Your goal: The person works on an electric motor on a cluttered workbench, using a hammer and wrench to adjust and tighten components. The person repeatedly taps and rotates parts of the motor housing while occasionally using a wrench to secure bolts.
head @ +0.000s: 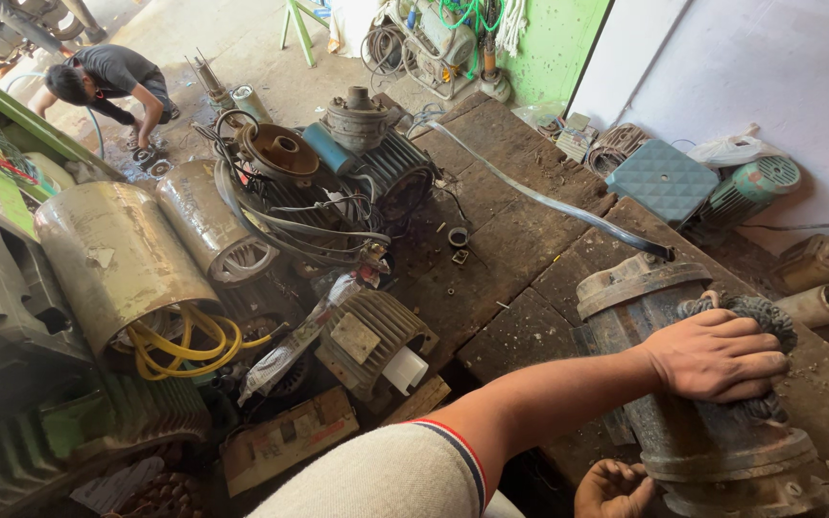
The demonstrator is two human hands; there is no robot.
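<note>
rag (769, 321) under left hand (717, 355) fingers, on motor (683, 441).

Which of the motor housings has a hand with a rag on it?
The rusty grey motor housing at lower right; the left hand presses a dark rag on it.

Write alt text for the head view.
A left hand presses a dark rag onto a grimy motor housing; the right hand rests at its base. Old motors clutter the floor, where another person crouches.

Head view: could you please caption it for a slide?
Left hand presses a dark grey knitted rag onto a grimy cylindrical metal motor housing; right hand rests below.
</note>
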